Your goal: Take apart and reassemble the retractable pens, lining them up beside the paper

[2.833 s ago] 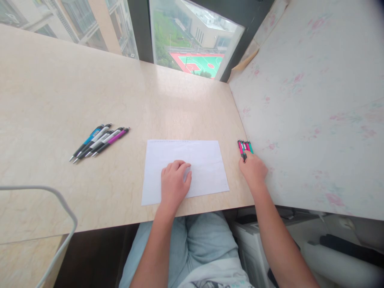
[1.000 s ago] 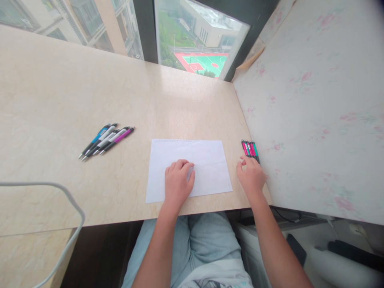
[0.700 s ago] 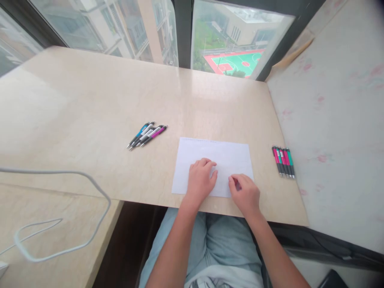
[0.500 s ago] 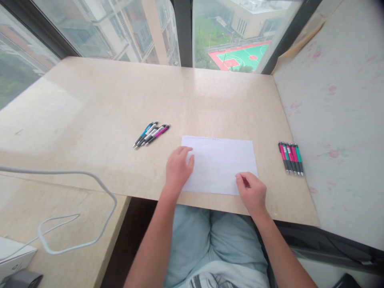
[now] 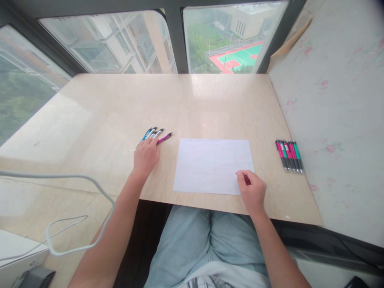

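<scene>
A white sheet of paper (image 5: 211,164) lies flat near the front edge of the beige desk (image 5: 210,104). My right hand (image 5: 252,189) rests on the sheet's lower right corner, fingers curled in and thumb against the forefinger, with nothing visible in them. My left hand (image 5: 146,155) lies on the near ends of several pens (image 5: 156,133) to the left of the sheet. Its fingers bend down over them and the fingertips are hidden. A purple pen (image 5: 165,138) sticks out a little apart from the others. Several pink and green pens (image 5: 288,155) lie side by side at the desk's right edge.
A flowered wall panel (image 5: 336,112) borders the desk on the right, and windows (image 5: 120,44) run along the back. A white cable (image 5: 75,212) loops over a lower surface at the left, beside a white box (image 5: 18,260). My legs are under the desk's front edge.
My left hand left the sheet and moved left onto the pens there. My right hand came off the pink and green pens onto the sheet's corner. The view swung left.
</scene>
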A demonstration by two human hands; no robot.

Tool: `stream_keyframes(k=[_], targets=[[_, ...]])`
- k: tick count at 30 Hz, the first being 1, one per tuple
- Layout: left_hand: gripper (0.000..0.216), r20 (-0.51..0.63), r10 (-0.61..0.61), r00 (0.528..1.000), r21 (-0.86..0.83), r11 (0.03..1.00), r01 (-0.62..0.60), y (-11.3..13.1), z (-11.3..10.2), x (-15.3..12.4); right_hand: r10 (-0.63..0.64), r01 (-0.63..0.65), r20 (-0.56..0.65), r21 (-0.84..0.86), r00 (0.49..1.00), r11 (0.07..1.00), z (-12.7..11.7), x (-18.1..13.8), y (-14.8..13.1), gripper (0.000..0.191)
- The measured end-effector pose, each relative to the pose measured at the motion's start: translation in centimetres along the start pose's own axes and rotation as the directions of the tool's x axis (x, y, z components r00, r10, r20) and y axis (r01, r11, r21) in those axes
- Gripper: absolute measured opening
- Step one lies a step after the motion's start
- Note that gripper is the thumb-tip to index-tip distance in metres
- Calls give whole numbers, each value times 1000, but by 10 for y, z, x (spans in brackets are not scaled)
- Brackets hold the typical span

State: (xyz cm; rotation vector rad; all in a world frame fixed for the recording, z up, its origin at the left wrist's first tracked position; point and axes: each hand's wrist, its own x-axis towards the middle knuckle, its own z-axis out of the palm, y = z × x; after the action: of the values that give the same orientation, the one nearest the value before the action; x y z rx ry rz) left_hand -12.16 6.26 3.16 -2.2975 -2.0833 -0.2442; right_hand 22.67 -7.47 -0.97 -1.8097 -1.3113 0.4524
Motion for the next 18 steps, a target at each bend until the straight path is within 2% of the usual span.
stream_keyframes(k=[4,7,9,10,11,12,13,14,15,16,18], targets=[[33,90,16,996,13,1000,-17,1,-5,7,-6,6,1,19,1000,1000,0,0,-1,29],[18,122,3,993,-36,999,2,3,-13,12,-8,8,5,9,1000,1000,1,1,-2,28],[7,97,-29,995,-176,983,46,7,-19,10,-9,9,19,-4,1000,1000,1,1,-2,27],[6,83,-64,995,-301,950,86,10,-22,7,-8,8,25,-11,1000,1000,2,2,-3,27],[7,86,-113,990,-461,876,140,16,-24,3,-7,7,31,-19,1000,1000,2,2,-3,28],[10,124,-152,981,-658,727,196,24,-25,-3,-5,6,35,-29,999,1000,3,2,-3,28],[12,189,-174,966,-838,484,251,34,-26,-10,-2,4,39,-40,999,999,3,2,-4,29],[15,271,-153,950,-932,205,298,47,-25,-18,1,1,42,-51,999,999,3,3,-4,29],[18,338,-110,935,-941,-38,335,61,-23,-26,7,-4,47,-61,999,998,3,3,-4,29],[19,385,-64,921,-906,-215,364,77,-21,-35,14,-11,57,-67,998,998,3,4,-4,30],[20,450,13,893,-807,-422,413,109,-17,-50,24,-18,87,-59,996,998,0,6,-7,33]])
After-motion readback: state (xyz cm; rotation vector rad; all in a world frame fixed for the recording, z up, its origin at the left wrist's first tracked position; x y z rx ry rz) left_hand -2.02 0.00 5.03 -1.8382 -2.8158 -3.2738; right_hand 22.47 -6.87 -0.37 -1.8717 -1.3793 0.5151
